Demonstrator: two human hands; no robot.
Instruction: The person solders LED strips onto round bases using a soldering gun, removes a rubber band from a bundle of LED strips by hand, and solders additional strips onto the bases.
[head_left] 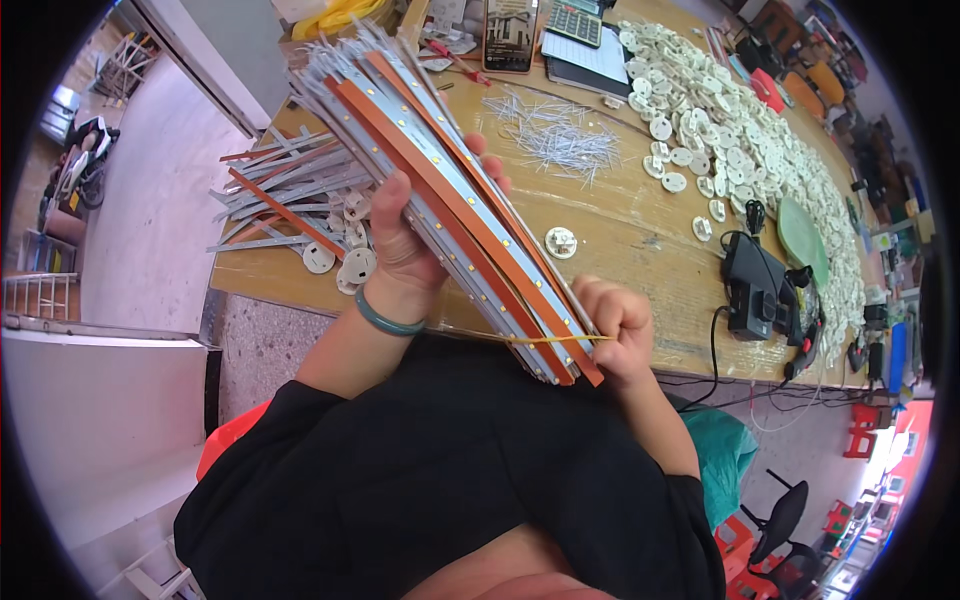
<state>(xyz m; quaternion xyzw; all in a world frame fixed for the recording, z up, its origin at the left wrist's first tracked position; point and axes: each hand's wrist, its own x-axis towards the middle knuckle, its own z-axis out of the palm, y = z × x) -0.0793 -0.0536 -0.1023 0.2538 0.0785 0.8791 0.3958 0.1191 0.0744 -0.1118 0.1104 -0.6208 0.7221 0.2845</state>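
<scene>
Fingers of the right hand [615, 330] were curled in and gripping a thin yellow band [552, 340], drawn sideways across the near end of a thick bundle of long, flat white and orange strips [460, 210]. That near end lay just to the left of those fingers, in front of the person's black top [440, 450]; the right hand was the nearer one to it. Whether the band ran fully round the back could not be told – the strips hid it.

The left hand [410, 245], with a dark green bangle [390, 315] at its wrist, gripped the bundle farther up: its thumb pressed along the left side, and fingertips showed past the right edge.

The bundle was held up over the front edge of the brown wooden table [650, 260], its long axis slanting from the near right, by the right hand, to the far left. Its far end pointed away from the body – the strip tips there were uneven and slightly fanned.

Beyond the left hand, loose white and orange strips [275, 200] lay on the table; farther off, past the bundle's right side, was a scatter of thin white wires [560, 140].
</scene>
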